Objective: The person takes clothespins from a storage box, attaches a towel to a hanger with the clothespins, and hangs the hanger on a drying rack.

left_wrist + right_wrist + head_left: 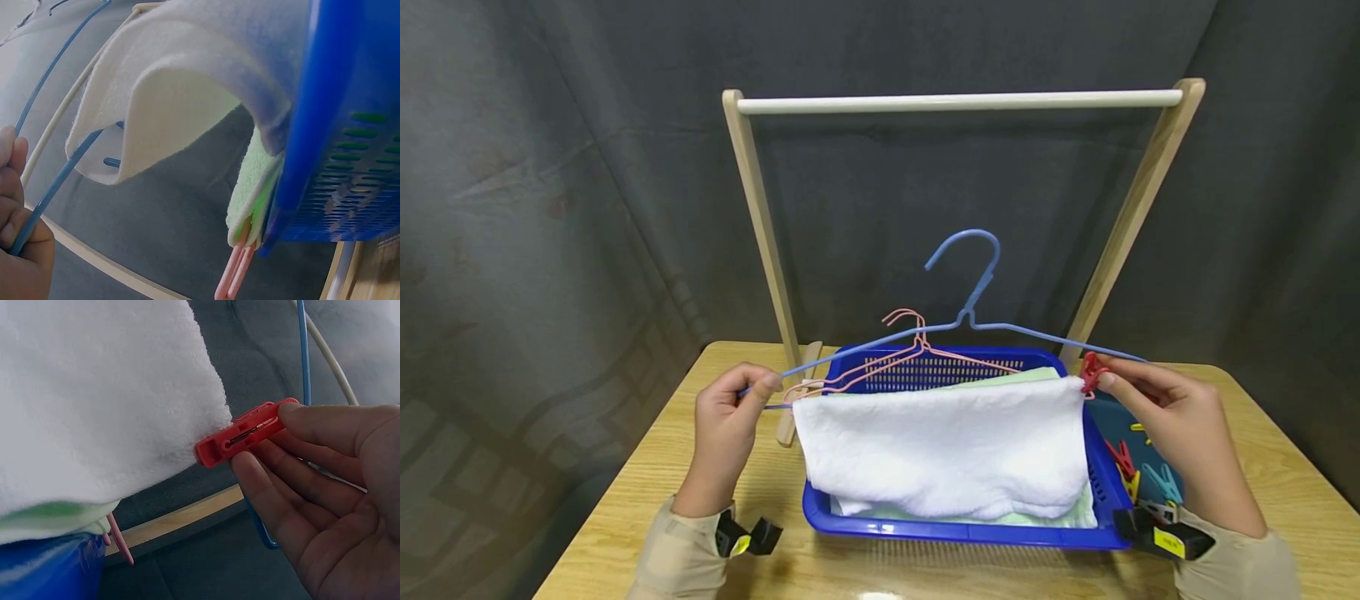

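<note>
A white towel (pixel 940 450) is draped over the lower bar of a blue wire hanger (pixel 880 340), above a blue basket. My left hand (pixel 730 425) grips the hanger's left end, and its fingers curl round the wire (pixel 47 194) in the left wrist view. At the towel's right upper corner my right hand (pixel 1183 417) pinches a red clothespin (pixel 1092 372) between thumb and fingers. In the right wrist view the clothespin (pixel 244 434) has its nose over the towel's edge (pixel 206 369). The hanger's hook points up and left.
The blue basket (pixel 966 537) holds light green cloth (pixel 1041 375) and pink hangers (pixel 880 360). Behind it stands a wooden rack with a white rod (pixel 958 102). A dark teal tray (pixel 1108 408) with several coloured clothespins (pixel 1163 483) lies right of the basket, on the wooden table (pixel 602 542).
</note>
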Tool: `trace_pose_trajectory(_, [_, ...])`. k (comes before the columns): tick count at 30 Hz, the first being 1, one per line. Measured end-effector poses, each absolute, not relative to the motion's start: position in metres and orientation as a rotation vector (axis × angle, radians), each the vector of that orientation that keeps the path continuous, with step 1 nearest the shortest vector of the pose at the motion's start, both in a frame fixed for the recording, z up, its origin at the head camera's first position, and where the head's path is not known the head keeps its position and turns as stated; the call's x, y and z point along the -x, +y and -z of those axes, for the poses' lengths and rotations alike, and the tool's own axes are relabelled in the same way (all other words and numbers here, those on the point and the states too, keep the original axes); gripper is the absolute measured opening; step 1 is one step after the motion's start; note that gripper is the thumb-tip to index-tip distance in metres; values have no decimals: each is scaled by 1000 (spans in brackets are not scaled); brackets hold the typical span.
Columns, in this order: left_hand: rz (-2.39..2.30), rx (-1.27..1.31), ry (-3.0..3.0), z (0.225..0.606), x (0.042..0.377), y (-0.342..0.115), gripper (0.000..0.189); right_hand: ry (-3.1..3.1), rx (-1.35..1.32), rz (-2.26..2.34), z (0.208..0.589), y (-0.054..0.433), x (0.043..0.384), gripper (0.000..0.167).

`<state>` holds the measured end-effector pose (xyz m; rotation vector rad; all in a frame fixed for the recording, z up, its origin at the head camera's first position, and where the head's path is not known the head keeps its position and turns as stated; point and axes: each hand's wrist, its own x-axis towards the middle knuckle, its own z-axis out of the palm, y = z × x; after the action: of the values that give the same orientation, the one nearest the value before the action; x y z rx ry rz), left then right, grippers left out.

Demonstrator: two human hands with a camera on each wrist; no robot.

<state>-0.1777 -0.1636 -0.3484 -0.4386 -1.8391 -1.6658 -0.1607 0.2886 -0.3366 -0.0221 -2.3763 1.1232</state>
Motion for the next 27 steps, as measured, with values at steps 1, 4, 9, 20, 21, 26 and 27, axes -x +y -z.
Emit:
trace_pose_trajectory(1, [1664,431,-1844,349,178,-164,14,-2377,19,-1122,336,288,161,36])
trace_pose_trajectory(4, [1661,413,-1856,349,179,-164,14,-2378,4,-1121,337,288,161,36])
trace_pose_trajectory(9, [1671,405,-1861,351,182,-164,15,-2352,-42,-1122,337,287,162,32])
trace_pose_trajectory(20, [1663,388,-1893,353,186,-163,13,-2277,-161,-1130,340,290,162,23])
trace_pose_trajectory(21, [1663,384,-1894,353,186,-163,13,-2271,-168,-1144,340,291,161,22])
trace_pose_trajectory(26, [1655,376,-1904,354,186,-164,14,-2211,-147,-1251,338,298,158,22])
trace_pose_trajectory(27, [1652,376,-1906,354,186,-164,14,-2198,-121,-1269,338,300,158,22])
